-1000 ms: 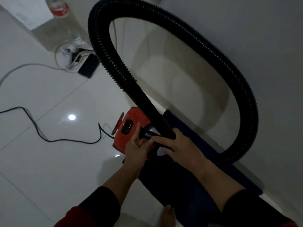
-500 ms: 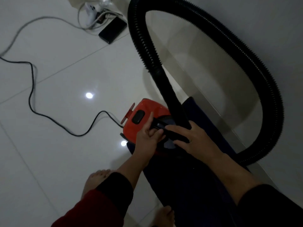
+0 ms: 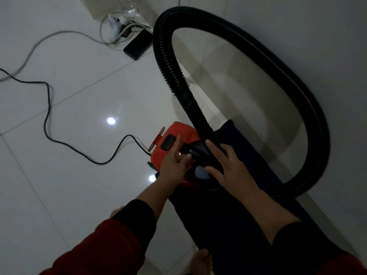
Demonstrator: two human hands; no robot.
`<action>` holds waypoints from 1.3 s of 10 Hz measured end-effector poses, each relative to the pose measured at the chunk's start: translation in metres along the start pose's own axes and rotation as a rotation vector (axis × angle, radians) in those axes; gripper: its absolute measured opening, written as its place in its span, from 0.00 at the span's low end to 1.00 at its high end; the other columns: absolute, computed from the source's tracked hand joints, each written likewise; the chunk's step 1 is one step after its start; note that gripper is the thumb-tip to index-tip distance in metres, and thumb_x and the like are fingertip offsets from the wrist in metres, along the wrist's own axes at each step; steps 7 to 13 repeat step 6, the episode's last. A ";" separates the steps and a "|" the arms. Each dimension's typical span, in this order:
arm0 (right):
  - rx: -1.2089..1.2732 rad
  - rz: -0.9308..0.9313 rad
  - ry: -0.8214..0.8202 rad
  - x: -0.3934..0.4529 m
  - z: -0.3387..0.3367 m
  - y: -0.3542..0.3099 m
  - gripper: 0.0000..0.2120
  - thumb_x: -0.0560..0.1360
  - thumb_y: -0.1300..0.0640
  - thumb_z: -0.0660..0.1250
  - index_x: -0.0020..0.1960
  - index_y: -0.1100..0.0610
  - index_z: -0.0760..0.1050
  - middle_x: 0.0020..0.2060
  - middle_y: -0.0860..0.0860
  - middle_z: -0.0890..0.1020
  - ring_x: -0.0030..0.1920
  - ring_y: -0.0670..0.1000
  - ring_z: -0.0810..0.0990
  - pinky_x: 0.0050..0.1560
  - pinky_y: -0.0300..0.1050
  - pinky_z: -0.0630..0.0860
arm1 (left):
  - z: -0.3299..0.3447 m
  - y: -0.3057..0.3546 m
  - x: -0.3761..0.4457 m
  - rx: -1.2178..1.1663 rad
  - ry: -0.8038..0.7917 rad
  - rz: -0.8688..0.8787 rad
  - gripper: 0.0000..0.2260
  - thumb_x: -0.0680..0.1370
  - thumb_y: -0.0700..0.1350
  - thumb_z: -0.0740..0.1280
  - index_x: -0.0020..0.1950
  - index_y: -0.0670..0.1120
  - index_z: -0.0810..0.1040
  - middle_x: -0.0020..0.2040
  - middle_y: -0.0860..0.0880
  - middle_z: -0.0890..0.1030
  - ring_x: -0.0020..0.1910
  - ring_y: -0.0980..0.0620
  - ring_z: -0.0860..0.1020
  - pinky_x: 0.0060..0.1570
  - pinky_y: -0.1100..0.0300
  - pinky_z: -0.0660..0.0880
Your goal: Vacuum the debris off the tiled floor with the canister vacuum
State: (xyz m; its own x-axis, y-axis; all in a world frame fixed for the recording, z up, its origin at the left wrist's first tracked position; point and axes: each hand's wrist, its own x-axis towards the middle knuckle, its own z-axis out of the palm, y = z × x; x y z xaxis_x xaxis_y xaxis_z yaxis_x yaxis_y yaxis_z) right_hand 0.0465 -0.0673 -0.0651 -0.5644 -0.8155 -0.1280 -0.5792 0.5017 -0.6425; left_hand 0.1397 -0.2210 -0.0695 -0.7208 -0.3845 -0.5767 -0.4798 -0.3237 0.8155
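Observation:
A small red canister vacuum [image 3: 179, 132] sits on the white tiled floor [image 3: 79, 108], partly on a dark blue mat [image 3: 228, 225]. Its black ribbed hose [image 3: 309, 108] loops up and round to the right in a wide oval. The hose's smooth black end [image 3: 200, 120] comes down onto the canister's top. My left hand [image 3: 174, 161] pinches the black fitting at the tip of that end. My right hand [image 3: 228, 167] lies over the hose end with fingers spread around it. No debris shows on the tiles.
A black power cord [image 3: 47, 116] snakes across the floor from the vacuum's left side. At the top lie a white power strip with plugs [image 3: 117, 26], a grey cable [image 3: 39, 44] and a black flat box [image 3: 138, 44]. A wall [image 3: 297, 36] runs along the right. My bare feet [image 3: 198, 261] show below.
The view has shifted, so the power strip and more of the hose loop show. Both hands stay on the hose end at the canister, my right hand's fingers spread a bit wider.

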 end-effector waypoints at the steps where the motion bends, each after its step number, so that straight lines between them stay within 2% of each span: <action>1: 0.027 0.051 0.095 -0.004 0.006 -0.001 0.47 0.72 0.56 0.73 0.70 0.27 0.42 0.68 0.55 0.65 0.62 0.54 0.73 0.56 0.49 0.78 | -0.005 -0.001 -0.001 -0.028 0.029 -0.023 0.31 0.81 0.37 0.60 0.79 0.51 0.48 0.65 0.48 0.72 0.57 0.52 0.77 0.55 0.63 0.77; 2: 0.047 0.075 0.125 -0.009 0.012 -0.007 0.46 0.69 0.51 0.74 0.70 0.30 0.43 0.68 0.55 0.66 0.63 0.54 0.73 0.53 0.43 0.76 | -0.007 -0.006 -0.002 -0.048 0.065 -0.072 0.31 0.81 0.37 0.60 0.78 0.52 0.49 0.55 0.45 0.82 0.53 0.47 0.82 0.59 0.48 0.76; 3: 0.030 0.077 0.125 -0.010 0.016 -0.009 0.52 0.67 0.49 0.77 0.72 0.29 0.41 0.67 0.56 0.68 0.64 0.54 0.72 0.59 0.50 0.76 | -0.010 -0.008 -0.004 -0.035 0.160 -0.171 0.27 0.81 0.38 0.60 0.77 0.51 0.55 0.54 0.40 0.82 0.51 0.44 0.83 0.56 0.49 0.78; 4: -0.135 0.129 0.105 -0.018 0.023 -0.015 0.57 0.63 0.43 0.77 0.73 0.31 0.36 0.67 0.58 0.70 0.67 0.57 0.70 0.64 0.64 0.69 | -0.019 -0.010 -0.013 0.314 0.162 -0.297 0.22 0.78 0.44 0.64 0.72 0.48 0.67 0.60 0.41 0.80 0.55 0.42 0.80 0.58 0.48 0.76; 5: -0.175 0.268 0.011 -0.021 0.007 -0.016 0.56 0.64 0.40 0.75 0.73 0.32 0.34 0.71 0.59 0.65 0.71 0.60 0.64 0.67 0.64 0.64 | -0.025 0.004 -0.016 0.554 -0.011 -0.442 0.14 0.77 0.37 0.64 0.63 0.41 0.77 0.59 0.41 0.80 0.58 0.41 0.79 0.59 0.51 0.76; 6: -0.120 0.466 -0.094 -0.054 -0.015 -0.038 0.46 0.72 0.43 0.68 0.76 0.38 0.38 0.73 0.56 0.60 0.72 0.58 0.62 0.69 0.55 0.65 | -0.039 0.023 -0.047 0.813 -0.028 -0.476 0.16 0.78 0.39 0.63 0.65 0.40 0.75 0.62 0.39 0.79 0.61 0.41 0.77 0.61 0.51 0.74; 13: -0.120 0.466 -0.094 -0.054 -0.015 -0.038 0.46 0.72 0.43 0.68 0.76 0.38 0.38 0.73 0.56 0.60 0.72 0.58 0.62 0.69 0.55 0.65 | -0.039 0.023 -0.047 0.813 -0.028 -0.476 0.16 0.78 0.39 0.63 0.65 0.40 0.75 0.62 0.39 0.79 0.61 0.41 0.77 0.61 0.51 0.74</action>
